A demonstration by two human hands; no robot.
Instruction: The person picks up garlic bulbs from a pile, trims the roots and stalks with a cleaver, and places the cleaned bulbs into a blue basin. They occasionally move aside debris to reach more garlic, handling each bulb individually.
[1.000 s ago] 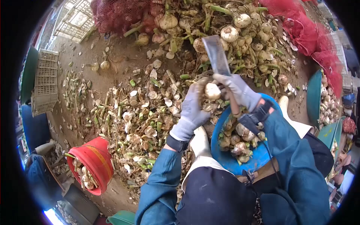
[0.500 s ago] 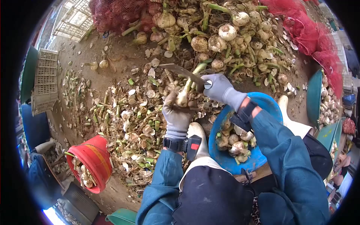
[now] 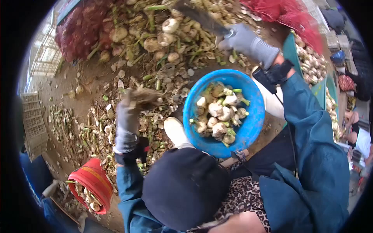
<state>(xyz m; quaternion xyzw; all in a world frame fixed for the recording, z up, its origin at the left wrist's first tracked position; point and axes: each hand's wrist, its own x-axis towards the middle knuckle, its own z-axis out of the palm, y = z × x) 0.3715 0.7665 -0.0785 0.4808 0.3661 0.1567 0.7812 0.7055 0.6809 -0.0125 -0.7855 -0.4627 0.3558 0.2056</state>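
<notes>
My right hand [image 3: 246, 42], in a grey glove, is closed round the handle of a wide, dark-bladed knife [image 3: 202, 17]. The blade points up and left over the heap of garlic [image 3: 171, 25] with stalks. On the left, my left hand [image 3: 127, 120], gloved too, is over the trimmings [image 3: 91, 130]. Its fingers are smeared by motion into a brown blur, so what they hold, if anything, is unclear. Between my hands stands a blue basin [image 3: 254, 112] with several trimmed garlic bulbs [image 3: 215, 110] in it.
A red bucket [image 3: 99, 173] with garlic pieces stands at lower left. Pale crates [image 3: 35, 120] line the left edge. Red net sacks [image 3: 79, 33] lie at upper left and upper right. Green tubs of garlic [image 3: 295, 54] stand at right, and a person [image 3: 363, 136] is at the far right.
The view has shifted. My hands have moved apart, the right with the knife going up and right, the left going left. The stalked bulb is no longer visible in my left hand.
</notes>
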